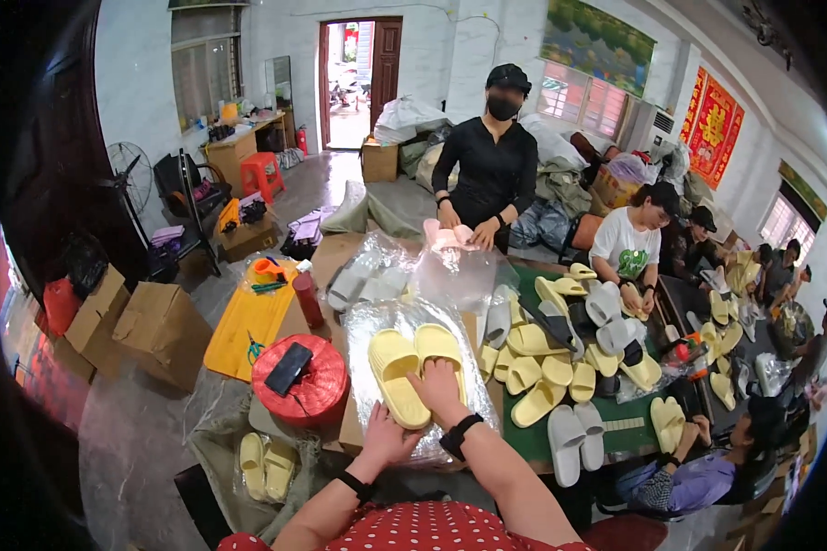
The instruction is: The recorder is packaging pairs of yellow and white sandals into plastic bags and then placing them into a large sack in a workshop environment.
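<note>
Bagged yellow slides [266, 468] already sat in the olive cloth sack [217, 457]. Left hand [389, 441] loosely curled, right hand [439, 391] spread on the ridged yellow foam pair [395, 367], couldn't tell if gripping; it lay unbagged on clear film [363, 323]. Loose yellow slides [526, 375] off right looked undone.

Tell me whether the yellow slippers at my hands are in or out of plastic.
Out: the yellow slippers lie uncovered on clear plastic.

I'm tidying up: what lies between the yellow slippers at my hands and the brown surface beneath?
Clear plastic lies between the yellow slippers and the brown surface, as the head view shows.
</note>
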`<action>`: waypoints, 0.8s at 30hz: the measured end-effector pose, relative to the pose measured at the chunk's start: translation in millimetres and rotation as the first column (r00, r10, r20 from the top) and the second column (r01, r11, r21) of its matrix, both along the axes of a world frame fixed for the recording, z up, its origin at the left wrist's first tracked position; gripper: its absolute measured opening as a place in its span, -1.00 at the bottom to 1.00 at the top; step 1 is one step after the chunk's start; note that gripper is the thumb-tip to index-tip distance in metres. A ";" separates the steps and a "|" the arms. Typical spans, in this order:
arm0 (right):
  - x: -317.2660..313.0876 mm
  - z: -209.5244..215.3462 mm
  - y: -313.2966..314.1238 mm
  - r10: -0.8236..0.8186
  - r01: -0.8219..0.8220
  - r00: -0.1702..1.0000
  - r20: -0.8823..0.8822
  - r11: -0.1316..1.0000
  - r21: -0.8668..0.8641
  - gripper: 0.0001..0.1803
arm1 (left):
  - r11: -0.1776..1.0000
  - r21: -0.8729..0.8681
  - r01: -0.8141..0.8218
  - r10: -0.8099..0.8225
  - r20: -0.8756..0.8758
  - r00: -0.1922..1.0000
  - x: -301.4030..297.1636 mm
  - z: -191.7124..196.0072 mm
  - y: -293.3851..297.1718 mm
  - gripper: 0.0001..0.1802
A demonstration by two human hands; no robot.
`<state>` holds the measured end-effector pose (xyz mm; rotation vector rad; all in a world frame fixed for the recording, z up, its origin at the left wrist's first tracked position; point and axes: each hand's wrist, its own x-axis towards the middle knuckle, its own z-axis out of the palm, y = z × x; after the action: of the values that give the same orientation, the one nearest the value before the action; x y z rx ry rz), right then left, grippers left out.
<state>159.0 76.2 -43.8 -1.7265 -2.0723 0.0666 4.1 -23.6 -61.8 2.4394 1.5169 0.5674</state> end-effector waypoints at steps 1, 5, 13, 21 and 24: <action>0.2 1.4 -0.6 0.002 -0.004 0.999 -0.038 0.999 -0.053 -0.40 | 1.000 0.009 -0.004 0.005 -0.008 1.000 -1.2 -2.5 1.4 -0.35; 1.4 -3.5 -7.8 -0.014 0.014 0.998 -0.066 1.000 0.007 -0.39 | 0.999 0.039 -0.023 0.024 -0.020 1.000 1.6 -7.0 -1.3 -0.35; -3.9 11.1 3.3 -0.068 0.073 0.997 0.038 0.982 -0.172 -0.30 | 0.999 0.032 0.009 -0.010 0.033 0.999 1.6 -7.6 -1.9 -0.33; -12.4 1.2 2.3 -0.099 0.099 0.995 0.025 0.995 0.014 -0.57 | 0.988 -0.141 0.062 -0.067 -0.032 0.997 -6.9 1.4 6.6 -0.25; -11.9 -2.1 -0.3 -0.130 0.128 0.991 0.030 0.990 0.055 -0.60 | 0.984 -0.156 0.086 -0.082 0.027 0.996 -8.2 -3.8 5.4 -0.28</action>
<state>147.1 75.9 -45.9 -1.8357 -1.9623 -0.0568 -4.1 -18.2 -65.6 2.3572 1.3871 0.4385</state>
